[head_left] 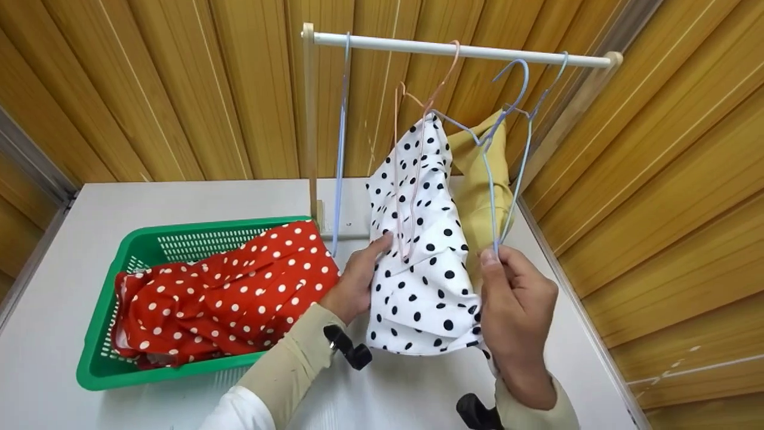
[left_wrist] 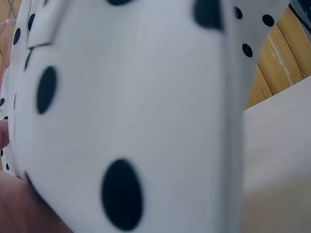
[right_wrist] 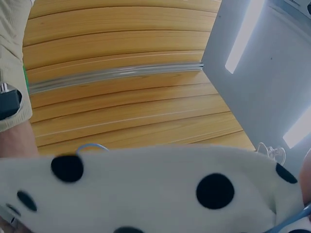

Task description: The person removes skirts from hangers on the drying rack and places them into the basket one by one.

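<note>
A white garment with black polka dots (head_left: 418,286) hangs between my hands; its exact kind does not show. My left hand (head_left: 355,280) holds its left edge, thumb in front and fingers hidden behind. With thumb and fingers, my right hand (head_left: 519,304) pinches the lower end of a blue wire hanger (head_left: 490,173) beside the garment's right edge. One arm of that hanger reaches the garment's top corner, and its hook appears off the rail. The dotted fabric (left_wrist: 146,97) fills most of the left wrist view and crosses the bottom of the right wrist view.
A white rail (head_left: 394,43) carries a pink hanger (head_left: 439,89), a blue hanger (head_left: 342,131) at left and a pale blue hanger (head_left: 528,143) at right. A yellow garment (head_left: 477,209) hangs behind. The green basket (head_left: 101,382) contains red dotted cloth (head_left: 239,292).
</note>
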The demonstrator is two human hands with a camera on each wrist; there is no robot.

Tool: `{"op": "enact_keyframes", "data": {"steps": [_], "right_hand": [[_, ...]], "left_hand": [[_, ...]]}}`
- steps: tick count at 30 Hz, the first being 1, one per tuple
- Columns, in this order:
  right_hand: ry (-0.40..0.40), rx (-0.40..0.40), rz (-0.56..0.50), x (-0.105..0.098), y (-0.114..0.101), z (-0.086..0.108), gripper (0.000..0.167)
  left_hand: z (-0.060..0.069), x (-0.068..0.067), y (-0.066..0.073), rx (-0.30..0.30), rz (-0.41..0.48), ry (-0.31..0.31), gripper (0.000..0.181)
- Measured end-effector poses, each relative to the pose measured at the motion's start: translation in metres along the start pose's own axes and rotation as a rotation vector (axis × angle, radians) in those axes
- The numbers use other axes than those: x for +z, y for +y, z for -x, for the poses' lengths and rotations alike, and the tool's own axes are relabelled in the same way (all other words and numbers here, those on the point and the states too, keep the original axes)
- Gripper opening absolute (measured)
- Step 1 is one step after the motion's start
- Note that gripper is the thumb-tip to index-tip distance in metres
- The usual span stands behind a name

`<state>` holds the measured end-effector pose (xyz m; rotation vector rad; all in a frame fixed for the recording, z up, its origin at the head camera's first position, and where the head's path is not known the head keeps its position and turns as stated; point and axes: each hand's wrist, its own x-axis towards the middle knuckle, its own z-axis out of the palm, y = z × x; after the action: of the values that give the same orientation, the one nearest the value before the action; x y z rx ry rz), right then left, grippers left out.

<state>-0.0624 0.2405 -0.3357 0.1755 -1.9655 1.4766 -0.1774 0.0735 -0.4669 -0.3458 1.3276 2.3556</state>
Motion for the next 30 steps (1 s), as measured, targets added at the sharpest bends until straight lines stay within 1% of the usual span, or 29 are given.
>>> {"op": "enact_keyframes", "data": {"steps": [2,5,6,7,9,12,14,18,21,25,27,30], "right_hand": [[0.015,0.042,-0.027,-0.001,0.002,-0.002,0.017],[0.058,0.135,-0.136,-0.003,0.004,-0.007,0.018],[0.078,0.166,-0.181,-0.003,0.004,-0.008,0.018],[0.102,0.194,-0.226,-0.004,0.004,-0.010,0.018],[0.141,0.239,-0.304,-0.004,0.003,-0.013,0.019],[0.178,0.267,-0.356,-0.005,0.002,-0.016,0.020],[0.189,0.266,-0.370,-0.006,0.001,-0.018,0.020],[0.204,0.255,-0.378,-0.008,-0.001,-0.021,0.019],[0.210,0.262,-0.363,-0.009,-0.001,-0.023,0.020],[0.217,0.295,-0.343,-0.009,0.000,-0.025,0.021],[0.229,0.315,-0.344,-0.009,0.001,-0.026,0.020],[0.257,0.345,-0.333,-0.009,0.003,-0.027,0.020]], "left_hand": [[0.006,-0.003,0.002,0.017,-0.053,0.056,0.048],[0.016,-0.006,0.005,0.046,-0.158,0.132,0.040],[0.019,-0.007,0.006,0.057,-0.208,0.155,0.042],[0.022,-0.008,0.007,0.054,-0.249,0.183,0.046],[0.027,-0.012,0.012,0.075,-0.304,0.216,0.052],[0.034,-0.021,0.022,0.121,-0.336,0.229,0.059],[0.036,-0.026,0.031,0.148,-0.333,0.218,0.057],[0.041,-0.032,0.044,0.144,-0.365,0.235,0.056],[0.046,-0.036,0.048,0.136,-0.402,0.253,0.051],[0.054,-0.042,0.049,0.171,-0.434,0.262,0.047],[0.058,-0.045,0.051,0.179,-0.456,0.269,0.037],[0.064,-0.051,0.053,0.169,-0.501,0.293,0.017]]}}
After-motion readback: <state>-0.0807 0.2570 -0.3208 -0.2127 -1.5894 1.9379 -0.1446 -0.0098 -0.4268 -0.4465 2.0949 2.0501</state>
